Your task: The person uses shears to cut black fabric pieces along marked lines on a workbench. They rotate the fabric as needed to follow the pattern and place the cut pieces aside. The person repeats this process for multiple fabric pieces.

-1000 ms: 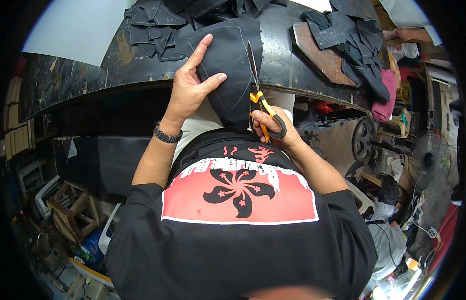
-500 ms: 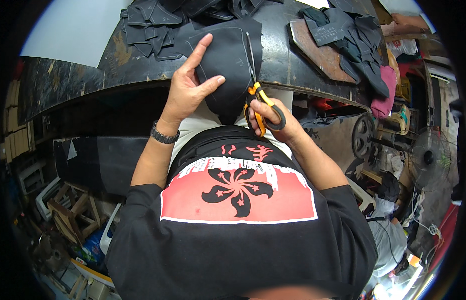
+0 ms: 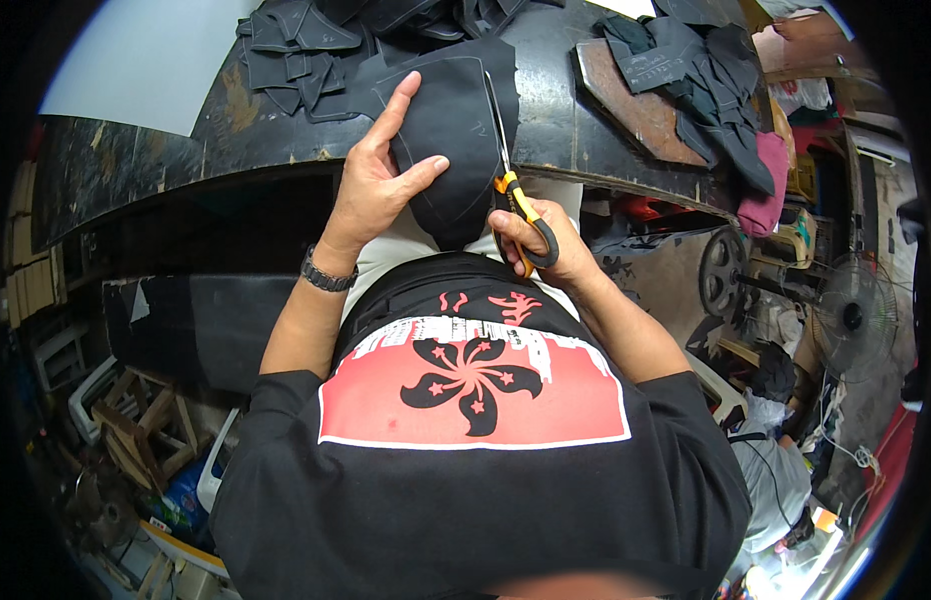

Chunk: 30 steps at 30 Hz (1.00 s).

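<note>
A black sheet of flexible material (image 3: pixel 448 110), marked with thin white outlines, hangs over the near table edge toward my lap. My left hand (image 3: pixel 381 180) holds its left side, with thumb and index finger stretched over the top; the other fingers are hidden. In my right hand (image 3: pixel 546 240) is a pair of scissors (image 3: pixel 516 195) with yellow and black handles. Their long blades point away from me, along the white line near the sheet's right edge. The handle loops are close together.
Many cut black pieces (image 3: pixel 301 50) lie heaped at the table's far left. More marked pieces (image 3: pixel 676 70) rest on a brown board (image 3: pixel 626 105) at the right. A white sheet (image 3: pixel 136 70) covers the left corner. A fan (image 3: pixel 856 310) stands at the right.
The scissors' handles have come closer together, and the blades have shifted slightly left and nearer the white line. My left hand stays almost in place on the sheet.
</note>
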Each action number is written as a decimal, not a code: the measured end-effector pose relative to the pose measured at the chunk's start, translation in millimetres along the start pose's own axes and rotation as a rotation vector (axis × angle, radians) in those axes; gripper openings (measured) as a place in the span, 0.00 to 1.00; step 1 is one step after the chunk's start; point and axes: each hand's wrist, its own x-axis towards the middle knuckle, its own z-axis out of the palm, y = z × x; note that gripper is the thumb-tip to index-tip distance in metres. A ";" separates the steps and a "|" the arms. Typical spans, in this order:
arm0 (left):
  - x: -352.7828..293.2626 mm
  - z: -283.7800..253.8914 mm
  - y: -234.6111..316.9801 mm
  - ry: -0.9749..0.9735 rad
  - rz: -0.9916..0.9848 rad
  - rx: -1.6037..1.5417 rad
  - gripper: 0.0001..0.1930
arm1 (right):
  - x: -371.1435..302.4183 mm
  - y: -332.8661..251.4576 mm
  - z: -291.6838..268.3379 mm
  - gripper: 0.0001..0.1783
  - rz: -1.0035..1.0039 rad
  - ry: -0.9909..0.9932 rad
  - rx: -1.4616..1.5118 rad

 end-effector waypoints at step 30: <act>45.8 -58.9 37.6 -0.322 -0.035 0.640 0.23 | -4.0 -15.6 -44.6 0.22 0.047 -0.259 -0.058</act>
